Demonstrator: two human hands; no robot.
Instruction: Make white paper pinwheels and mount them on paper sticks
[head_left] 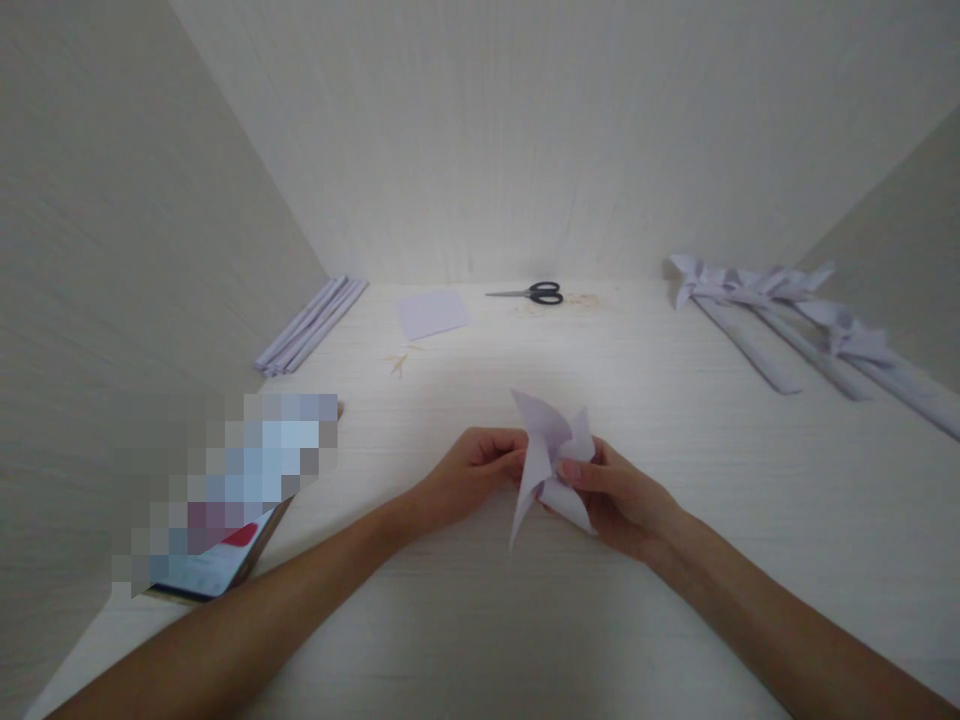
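- Nearest in, both forearms reach up the pale wooden desk (pixel 480 620) and meet at its middle, so the work sits square under the eyes.
- The left hand (pixel 469 475) pinches the left edge of a folded paper pinwheel (pixel 551 460), fingertips pressed together on it; that looks like the steadying side.
- The right hand (pixel 619 500) cups the pinwheel from the right, its thumb laid flat over the centre, where the vane tips gather, likely to keep them from springing open.
- The pinwheel is held just above the desk, one vane pointing up, one trailing down.
- Left of the arms lies a blurred-out flat object (pixel 225 500), off to the side.
- Farther back, a loose square of paper (pixel 433 313) and a bundle of rolled paper sticks (pixel 311 325) lie at the left wall, like stock in reach.
- At the back, scissors (pixel 534 293), blades closed.
- Far right, finished pinwheels on sticks (pixel 787 320) lie side by side, well apart from the hands.
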